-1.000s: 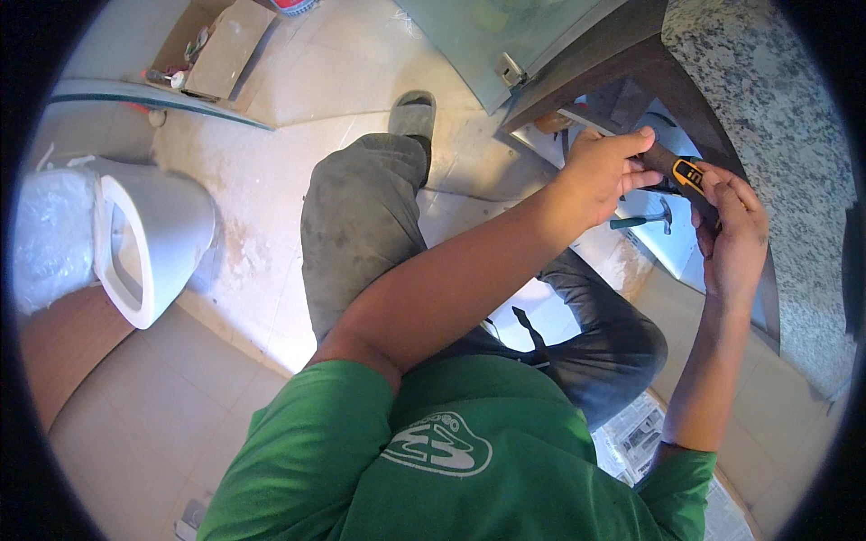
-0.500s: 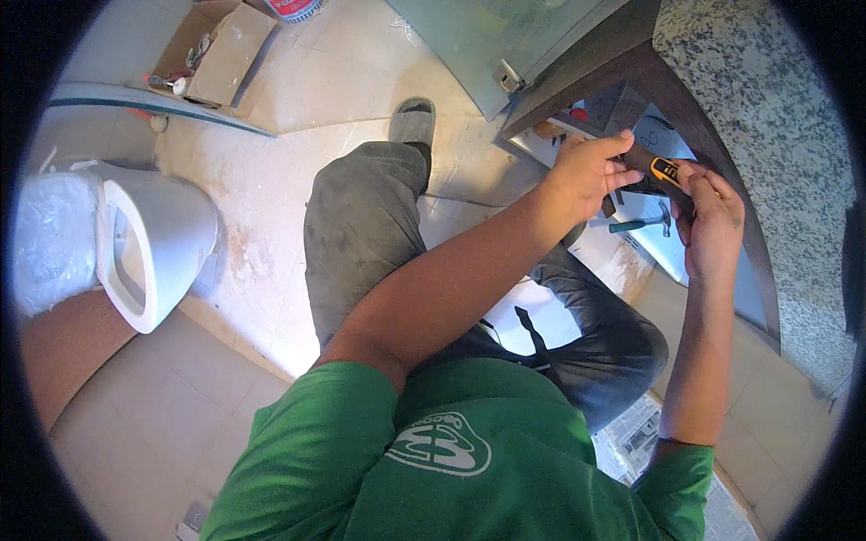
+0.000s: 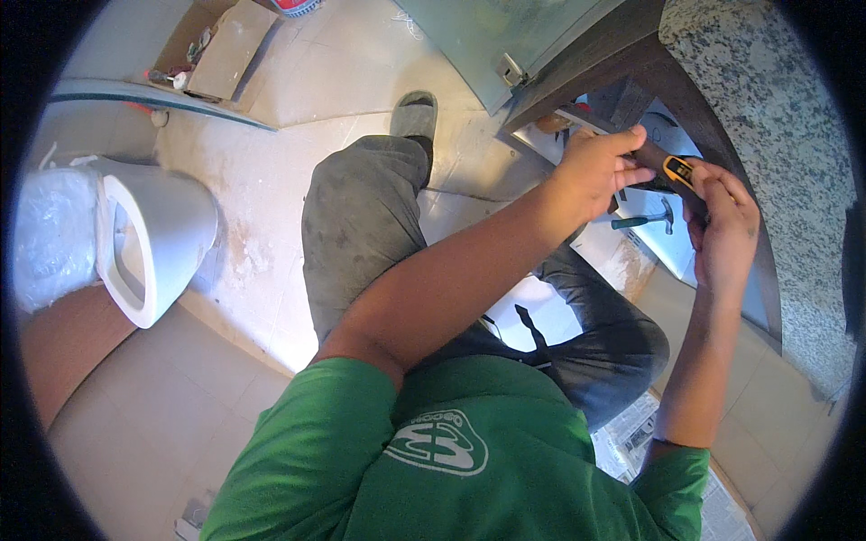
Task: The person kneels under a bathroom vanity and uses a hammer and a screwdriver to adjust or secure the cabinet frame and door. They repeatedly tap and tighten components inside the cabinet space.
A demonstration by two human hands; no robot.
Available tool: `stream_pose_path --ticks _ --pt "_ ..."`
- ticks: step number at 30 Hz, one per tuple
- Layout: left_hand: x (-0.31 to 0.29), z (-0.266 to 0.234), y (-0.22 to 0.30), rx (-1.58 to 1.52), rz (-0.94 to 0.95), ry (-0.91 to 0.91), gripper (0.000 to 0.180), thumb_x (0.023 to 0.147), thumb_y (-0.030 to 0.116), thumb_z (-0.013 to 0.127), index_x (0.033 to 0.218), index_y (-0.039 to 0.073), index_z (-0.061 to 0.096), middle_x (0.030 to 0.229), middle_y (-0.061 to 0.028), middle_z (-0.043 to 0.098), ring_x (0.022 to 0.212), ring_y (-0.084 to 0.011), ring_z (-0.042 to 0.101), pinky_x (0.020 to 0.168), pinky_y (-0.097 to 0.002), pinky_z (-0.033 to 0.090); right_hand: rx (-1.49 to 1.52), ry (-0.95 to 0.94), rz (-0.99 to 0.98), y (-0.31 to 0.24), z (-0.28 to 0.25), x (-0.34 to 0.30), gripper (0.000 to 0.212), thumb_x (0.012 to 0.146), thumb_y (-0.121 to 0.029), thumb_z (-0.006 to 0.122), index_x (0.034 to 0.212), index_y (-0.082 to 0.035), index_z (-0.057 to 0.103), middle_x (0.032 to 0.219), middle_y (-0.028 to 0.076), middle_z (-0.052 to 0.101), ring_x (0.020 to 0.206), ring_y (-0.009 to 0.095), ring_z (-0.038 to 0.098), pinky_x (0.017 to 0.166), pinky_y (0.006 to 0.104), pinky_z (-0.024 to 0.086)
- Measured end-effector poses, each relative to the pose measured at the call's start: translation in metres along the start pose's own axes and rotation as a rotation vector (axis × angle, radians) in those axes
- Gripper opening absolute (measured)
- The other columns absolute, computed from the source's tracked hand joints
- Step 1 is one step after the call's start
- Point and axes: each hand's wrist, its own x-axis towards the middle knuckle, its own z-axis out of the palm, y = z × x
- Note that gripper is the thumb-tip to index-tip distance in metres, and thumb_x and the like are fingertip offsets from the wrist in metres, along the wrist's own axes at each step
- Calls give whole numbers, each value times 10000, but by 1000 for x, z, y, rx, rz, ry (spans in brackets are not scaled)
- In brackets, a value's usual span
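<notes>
My left hand (image 3: pixel 595 171) is at the cabinet opening, its thumb and fingers on either side of the end of a dark brown strip (image 3: pixel 651 155). My right hand (image 3: pixel 726 212) closes around a yellow-and-black utility knife (image 3: pixel 678 169), which lies along the same strip. Whether the right fingers also pinch the strip is hidden. Just below the hands, a claw hammer (image 3: pixel 645 220) with a green handle rests on a light surface inside the cabinet.
The dark cabinet frame (image 3: pixel 722 135) and speckled stone top (image 3: pixel 758 81) border my right arm. An open glass-like door (image 3: pixel 505 36) stands ahead. A toilet (image 3: pixel 171 234) is at left, near an open cardboard box (image 3: pixel 230 50). Newspaper (image 3: pixel 713 505) covers floor at lower right.
Both hands have shifted slightly right, the right one more, with the knife moving along. The view has also shifted a little.
</notes>
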Motion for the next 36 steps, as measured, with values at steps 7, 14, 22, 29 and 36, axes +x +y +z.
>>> stream_pose_path --ticks 7,14,22,29,36 --pt "0 0 3 -27 -11 -48 226 925 185 702 1072 39 611 1036 -91 658 970 -236 642 863 -413 559 -47 78 33 1 10 7 201 870 -159 650 957 4 730 696 28 610 515 72 493 438 220 323" --pt "7 -12 3 10 -30 -9 211 923 185 704 1051 41 618 1034 -101 659 967 -247 648 871 -411 555 -30 10 73 17 15 13 204 865 -164 663 959 4 730 695 38 613 514 86 505 447 227 330" --pt "13 -23 1 13 -41 -10 224 925 180 698 1064 24 620 1010 -102 668 956 -243 654 849 -384 565 -32 8 55 23 20 14 210 857 -152 654 941 29 720 667 36 609 506 88 501 456 241 348" --pt "2 -12 -2 64 -10 -21 237 922 203 710 1054 31 613 1010 -105 668 944 -241 656 838 -385 566 24 33 68 18 10 7 208 851 -143 645 948 25 721 695 32 613 488 81 479 431 217 320" --pt "-8 7 4 -20 -22 -56 261 933 232 698 1070 31 603 1044 -113 664 998 -273 652 898 -424 541 -9 17 41 -3 6 7 197 857 -143 644 943 14 726 664 31 593 499 76 481 429 214 318"
